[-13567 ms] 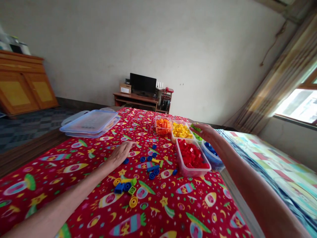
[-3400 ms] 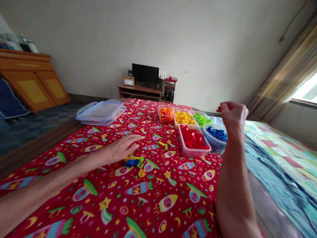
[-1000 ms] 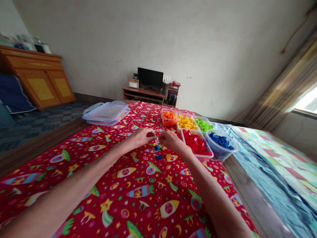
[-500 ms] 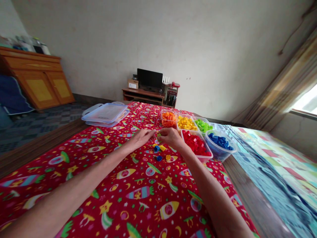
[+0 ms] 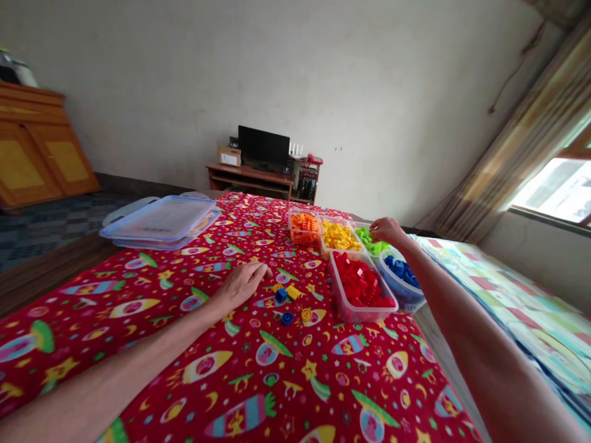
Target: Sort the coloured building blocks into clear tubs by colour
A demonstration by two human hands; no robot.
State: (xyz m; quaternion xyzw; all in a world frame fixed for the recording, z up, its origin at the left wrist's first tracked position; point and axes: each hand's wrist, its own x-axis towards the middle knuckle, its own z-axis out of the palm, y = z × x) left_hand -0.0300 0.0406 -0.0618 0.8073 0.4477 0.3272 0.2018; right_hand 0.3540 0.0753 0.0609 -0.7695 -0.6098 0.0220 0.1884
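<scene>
My left hand (image 5: 244, 284) rests on the red patterned cloth, fingers loosely stretched, with nothing seen in them. Just right of it lie a blue building brick (image 5: 281, 295), a yellow brick (image 5: 293, 292) and a small round yellow piece (image 5: 277, 287). Nearer me are a round blue piece (image 5: 287, 319) and a round yellow piece (image 5: 306, 315). My right hand (image 5: 388, 231) reaches over the tub of green bricks (image 5: 377, 247), fingers bunched down at its right side. What they grip, if anything, is hidden.
Clear tubs hold orange bricks (image 5: 305, 227), yellow bricks (image 5: 340, 236), red bricks (image 5: 362, 280) and blue bricks (image 5: 401, 271). Stacked plastic lids (image 5: 159, 220) lie at the left table edge. A bed (image 5: 503, 295) stands right; a desk with a monitor (image 5: 264, 147) is behind.
My right hand has moved right from the middle, where it held a small green piece, to the green tub. My left hand has drawn back slightly left. The view has turned right.
</scene>
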